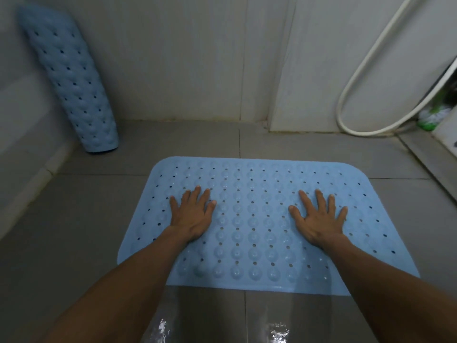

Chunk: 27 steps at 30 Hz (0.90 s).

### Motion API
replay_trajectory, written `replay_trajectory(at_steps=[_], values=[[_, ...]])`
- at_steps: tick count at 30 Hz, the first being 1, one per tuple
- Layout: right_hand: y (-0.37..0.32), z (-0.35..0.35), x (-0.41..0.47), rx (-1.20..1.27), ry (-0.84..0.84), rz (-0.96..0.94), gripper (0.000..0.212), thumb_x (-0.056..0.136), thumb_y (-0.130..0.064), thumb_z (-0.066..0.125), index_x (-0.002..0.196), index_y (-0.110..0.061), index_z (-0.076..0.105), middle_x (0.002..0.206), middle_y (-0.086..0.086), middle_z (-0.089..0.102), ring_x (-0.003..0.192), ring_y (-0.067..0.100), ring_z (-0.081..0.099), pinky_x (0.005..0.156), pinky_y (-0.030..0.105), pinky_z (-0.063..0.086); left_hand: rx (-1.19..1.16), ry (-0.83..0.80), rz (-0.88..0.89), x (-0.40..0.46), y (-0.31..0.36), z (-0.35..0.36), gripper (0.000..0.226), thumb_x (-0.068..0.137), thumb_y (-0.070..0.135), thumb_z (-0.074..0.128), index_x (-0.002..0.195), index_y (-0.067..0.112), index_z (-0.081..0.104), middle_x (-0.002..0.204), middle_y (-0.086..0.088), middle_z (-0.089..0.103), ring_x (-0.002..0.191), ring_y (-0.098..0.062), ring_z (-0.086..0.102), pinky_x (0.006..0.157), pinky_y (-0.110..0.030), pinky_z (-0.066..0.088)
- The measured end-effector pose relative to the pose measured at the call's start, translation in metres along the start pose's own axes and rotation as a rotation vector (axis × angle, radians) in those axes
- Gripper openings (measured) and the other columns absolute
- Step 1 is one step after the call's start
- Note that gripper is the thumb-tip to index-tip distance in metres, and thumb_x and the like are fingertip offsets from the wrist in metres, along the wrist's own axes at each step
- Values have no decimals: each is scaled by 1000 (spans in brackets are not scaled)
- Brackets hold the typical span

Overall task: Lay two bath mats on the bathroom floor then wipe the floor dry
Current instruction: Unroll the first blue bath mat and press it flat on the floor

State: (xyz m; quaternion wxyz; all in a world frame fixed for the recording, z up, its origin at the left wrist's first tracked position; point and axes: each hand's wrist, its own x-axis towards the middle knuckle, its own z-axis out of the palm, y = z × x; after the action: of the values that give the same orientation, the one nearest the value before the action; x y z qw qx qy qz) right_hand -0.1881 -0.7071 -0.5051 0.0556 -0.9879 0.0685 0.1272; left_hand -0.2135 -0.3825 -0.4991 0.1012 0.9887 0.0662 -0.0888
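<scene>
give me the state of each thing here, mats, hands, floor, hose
flat blue mat: unrolled, lying flat on the floor
rolled blue mat: rolled up, standing on end, leaning in the left corner
left hand: palm down, fingers spread, pressing the flat mat
right hand: palm down, fingers spread, pressing the flat mat
floor: grey tile, wet and shiny near the camera
white hose: hanging in a loop by the right wall

blue mat [257,219] flat, rolled mat [71,82] upright
</scene>
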Motion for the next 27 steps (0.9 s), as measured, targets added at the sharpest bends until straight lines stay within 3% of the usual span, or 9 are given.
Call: replay_trajectory(at_steps=[2, 4, 8, 12, 17, 21, 23, 27], values=[[-19, -3, -1, -16, 63, -18, 72, 94, -70, 10, 157, -38, -2, 165, 3, -19, 151, 30, -20, 118, 59, -13, 9, 67, 84, 8, -9, -18, 53, 101, 49, 14, 148, 30, 31, 156, 0, 29, 143, -24, 26, 119, -54, 4], [-51, -8, 0, 17, 124, -87, 70, 96, -66, 13, 158, -35, 2, 166, 3, -16, 152, 28, -17, 120, 56, -12, -3, 152, 126, 22, -23, -29, 52, 102, 44, 19, 147, 23, 34, 151, -5, 38, 138, -26, 34, 119, -50, 14], [-131, -14, 13, 100, 139, -258, 63, 100, -59, 17, 158, -35, 9, 167, 2, -8, 153, 26, -13, 120, 52, -12, -21, 221, 53, 53, -53, -34, 55, 103, 41, 22, 150, 13, 28, 155, -13, 31, 143, -29, 28, 120, -48, 13], [-209, -12, 48, 161, 167, -337, 61, 101, -56, 16, 158, -32, 12, 167, 4, -4, 153, 24, -12, 121, 52, -11, -23, 311, 107, 100, -68, -40, 59, 102, 42, 18, 149, 7, 28, 155, -16, 30, 143, -32, 27, 120, -48, 11], [-264, 19, 88, 194, 325, -279, 58, 101, -53, 21, 153, -29, 28, 165, 9, 13, 153, 24, 2, 122, 52, -4, -82, 338, 151, 149, -65, -22, 65, 98, 48, 16, 146, 7, 32, 153, -15, 32, 142, -30, 27, 121, -48, 11], [-265, 29, 91, 210, 373, -221, 54, 99, -50, 28, 145, -25, 42, 159, 11, 26, 150, 27, 18, 123, 50, 7, -58, 354, 183, 155, -65, -6, 62, 99, 48, 23, 139, 6, 44, 145, -15, 44, 134, -32, 40, 116, -49, 24], [-269, 21, 88, 191, 344, -168, 56, 100, -49, 27, 149, -25, 39, 161, 9, 25, 151, 26, 17, 123, 51, 7, -45, 326, 174, 155, -65, -9, 66, 99, 51, 20, 140, 6, 44, 149, -17, 41, 138, -32, 37, 118, -49, 22], [-273, 21, 77, 130, 170, -131, 61, 102, -53, 14, 158, -29, 14, 167, 4, 4, 154, 19, -4, 123, 52, -4, -36, 150, 166, 149, -66, -11, 77, 95, 56, 3, 152, 8, 21, 162, -14, 13, 150, -25, 8, 122, -48, 2]])
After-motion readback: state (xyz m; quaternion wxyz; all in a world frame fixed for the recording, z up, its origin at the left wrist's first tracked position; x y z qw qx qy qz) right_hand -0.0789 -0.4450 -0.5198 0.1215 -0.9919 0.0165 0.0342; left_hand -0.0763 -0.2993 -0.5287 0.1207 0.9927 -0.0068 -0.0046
